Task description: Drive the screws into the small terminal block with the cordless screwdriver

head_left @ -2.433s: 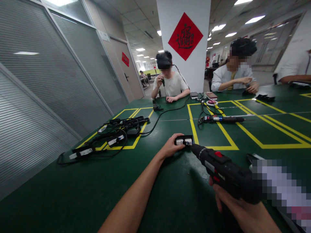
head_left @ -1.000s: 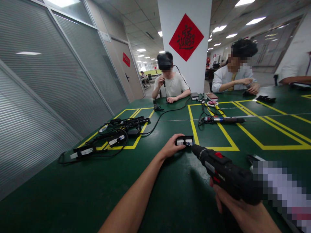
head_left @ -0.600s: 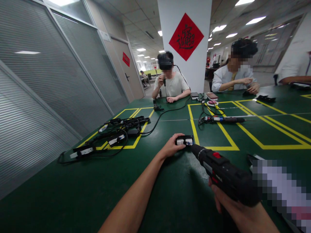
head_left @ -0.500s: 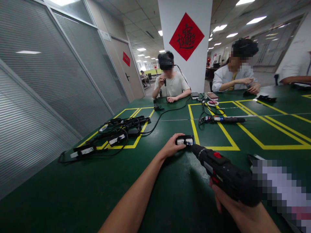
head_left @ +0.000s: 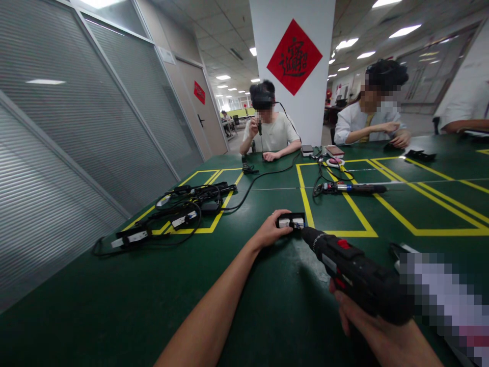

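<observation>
My left hand (head_left: 273,228) is closed on the left end of a small black case with white blocks inside (head_left: 291,223), steadying it on the green table. A black power drill with red accents (head_left: 355,272) is gripped in my right hand (head_left: 357,311), its body angled up and to the left. The drill's chuck points at the near right corner of the case. Whether the bit touches the case I cannot tell, as the tip is too small to make out.
Black devices with white parts and cables (head_left: 183,214) lie to the left on the table (head_left: 126,306). A pen-like electric tool (head_left: 351,188) lies beyond the drill. A blurred-out flat object (head_left: 443,300) is at the right. Two people work across the table, one holding a screwdriver (head_left: 260,131).
Both hands, the case and the drill hold nearly the same place. The whole view has shifted very slightly.
</observation>
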The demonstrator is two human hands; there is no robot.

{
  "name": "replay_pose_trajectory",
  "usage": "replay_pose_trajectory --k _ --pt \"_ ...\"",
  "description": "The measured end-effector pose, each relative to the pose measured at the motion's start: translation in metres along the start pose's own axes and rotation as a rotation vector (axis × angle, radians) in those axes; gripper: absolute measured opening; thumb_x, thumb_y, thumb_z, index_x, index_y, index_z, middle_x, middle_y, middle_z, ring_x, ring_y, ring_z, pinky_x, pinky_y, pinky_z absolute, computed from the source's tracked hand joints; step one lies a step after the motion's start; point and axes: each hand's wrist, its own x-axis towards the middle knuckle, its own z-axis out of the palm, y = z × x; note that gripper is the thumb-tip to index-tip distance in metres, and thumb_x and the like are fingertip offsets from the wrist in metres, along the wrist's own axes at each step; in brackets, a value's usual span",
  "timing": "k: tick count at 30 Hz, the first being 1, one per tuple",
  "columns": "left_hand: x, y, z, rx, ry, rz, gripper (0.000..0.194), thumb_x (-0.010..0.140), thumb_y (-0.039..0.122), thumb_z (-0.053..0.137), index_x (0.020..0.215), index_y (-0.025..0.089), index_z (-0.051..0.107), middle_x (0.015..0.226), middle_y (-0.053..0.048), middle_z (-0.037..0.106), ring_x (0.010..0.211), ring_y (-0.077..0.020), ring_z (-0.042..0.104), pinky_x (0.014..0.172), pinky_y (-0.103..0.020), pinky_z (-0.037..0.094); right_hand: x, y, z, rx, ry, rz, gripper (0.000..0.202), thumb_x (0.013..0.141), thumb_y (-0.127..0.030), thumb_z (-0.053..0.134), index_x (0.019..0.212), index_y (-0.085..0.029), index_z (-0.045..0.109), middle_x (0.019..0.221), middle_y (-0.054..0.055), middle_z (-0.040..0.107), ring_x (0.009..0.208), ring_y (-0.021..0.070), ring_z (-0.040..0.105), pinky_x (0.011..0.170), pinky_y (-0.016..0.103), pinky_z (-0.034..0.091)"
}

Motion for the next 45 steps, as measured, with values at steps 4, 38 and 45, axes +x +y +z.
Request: replay_pose_trajectory --k 4,38,45 --pt "0.001 0.000 0.000 0.004 0.008 -0.008 0.053 0.066 0.021 0.063 0.116 0.018 0.046 0.112 -0.008 0.051 0.094 -0.0176 0.052 0.084 -0.032 0.041 0.002 0.005 0.002 0.083 0.011 0.007 0.026 0.071 -0.037 0.051 0.093 -0.023 0.049 0.062 -0.001 0.065 0.028 0.0102 0.051 0.027 0.023 0.043" --pt "0.000 0.003 0.000 0.010 0.016 -0.014 0.049 0.067 0.020 0.061 0.115 0.019 0.048 0.113 -0.007 0.051 0.104 -0.0207 0.048 0.093 -0.036 0.036 -0.016 -0.052 -0.030 -0.033 -0.175 0.112 0.044 0.075 -0.055 0.041 0.046 -0.024 0.053 0.065 0.002 0.063 0.064 0.0170 0.056 0.060 0.025 0.043" --pt "-0.001 0.006 0.000 0.009 0.008 -0.023 0.050 0.068 0.021 0.060 0.116 0.019 0.048 0.113 -0.007 0.051 0.105 -0.0216 0.047 0.093 -0.037 0.036 -0.015 -0.048 -0.030 -0.085 -0.195 0.094 0.044 0.075 -0.056 0.041 0.049 -0.023 0.054 0.062 0.002 0.062 0.054 0.0149 0.052 0.052 0.025 0.040"
